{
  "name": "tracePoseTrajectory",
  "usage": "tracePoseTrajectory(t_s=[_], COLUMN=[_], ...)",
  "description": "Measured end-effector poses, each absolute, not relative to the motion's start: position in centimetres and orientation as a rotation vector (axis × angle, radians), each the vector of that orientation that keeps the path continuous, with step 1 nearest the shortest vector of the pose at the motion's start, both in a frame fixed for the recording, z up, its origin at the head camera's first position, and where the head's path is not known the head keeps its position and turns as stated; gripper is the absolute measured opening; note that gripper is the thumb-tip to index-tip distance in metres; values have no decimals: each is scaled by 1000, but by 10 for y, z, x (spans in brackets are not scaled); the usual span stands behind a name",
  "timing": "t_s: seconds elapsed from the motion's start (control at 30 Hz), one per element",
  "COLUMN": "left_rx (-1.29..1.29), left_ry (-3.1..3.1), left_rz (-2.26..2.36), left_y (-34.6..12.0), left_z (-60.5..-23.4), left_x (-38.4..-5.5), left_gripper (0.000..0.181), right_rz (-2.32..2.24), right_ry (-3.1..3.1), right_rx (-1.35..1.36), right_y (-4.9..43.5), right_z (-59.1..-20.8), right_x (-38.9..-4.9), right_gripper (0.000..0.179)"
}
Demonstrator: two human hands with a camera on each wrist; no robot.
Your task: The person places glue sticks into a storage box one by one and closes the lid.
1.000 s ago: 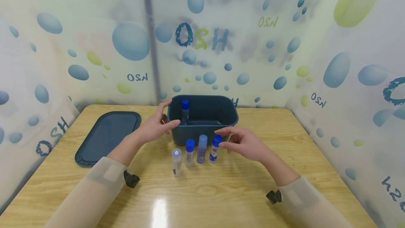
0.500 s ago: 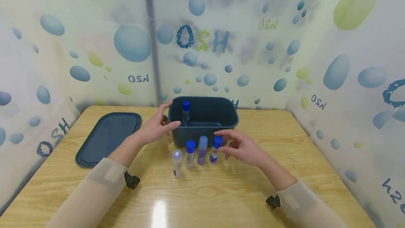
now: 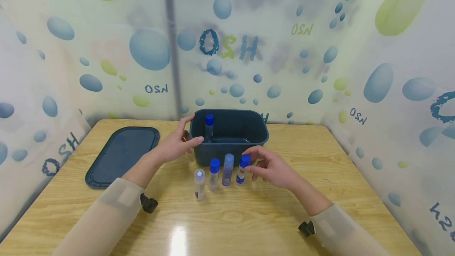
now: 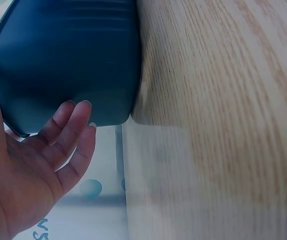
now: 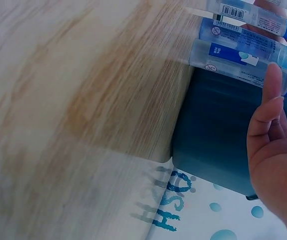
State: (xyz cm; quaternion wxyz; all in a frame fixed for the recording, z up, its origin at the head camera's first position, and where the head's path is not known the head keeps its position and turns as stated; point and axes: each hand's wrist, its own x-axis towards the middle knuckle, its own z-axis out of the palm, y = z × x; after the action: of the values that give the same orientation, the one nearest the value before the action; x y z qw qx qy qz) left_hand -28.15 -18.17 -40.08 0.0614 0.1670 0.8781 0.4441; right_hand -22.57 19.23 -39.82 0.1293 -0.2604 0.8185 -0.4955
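My left hand (image 3: 177, 141) holds the left end of a dark blue plastic bin (image 3: 231, 154), thumb at the front rim and index finger at the back one. In the left wrist view its other fingers (image 4: 68, 135) lie along the bin's outer wall. Thumb and index finger of my right hand (image 3: 271, 167) pinch the blue cap of the rightmost glue stick (image 3: 240, 176), which stands upright before the bin. Left of it stand a purplish glue stick (image 3: 228, 172), a blue-capped clear one (image 3: 213, 179) and a clear-capped one (image 3: 200, 187). Another blue-capped glue stick (image 3: 209, 127) stands inside the bin.
A dark blue lid (image 3: 122, 155) lies flat on the wooden table (image 3: 231, 224), left of the bin. Patterned curtain walls (image 3: 284, 58) close off the back and both sides.
My right thumb and index finger have closed in on the rightmost glue stick's cap. The left hand and bin keep their place; the view has shifted slightly.
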Motion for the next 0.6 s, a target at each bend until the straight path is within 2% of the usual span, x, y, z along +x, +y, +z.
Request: tracePoseTrajectory(t_s=[0.6], left_rx=[508], left_ry=[2647], left_rz=[1359], left_y=[-181], left_z=[-402], left_x=[-282], left_gripper=[97], right_rz=[-1490], right_ry=[2388], right_rx=[-810], right_y=[200], right_z=[-398], right_x=[-220], right_gripper=[36])
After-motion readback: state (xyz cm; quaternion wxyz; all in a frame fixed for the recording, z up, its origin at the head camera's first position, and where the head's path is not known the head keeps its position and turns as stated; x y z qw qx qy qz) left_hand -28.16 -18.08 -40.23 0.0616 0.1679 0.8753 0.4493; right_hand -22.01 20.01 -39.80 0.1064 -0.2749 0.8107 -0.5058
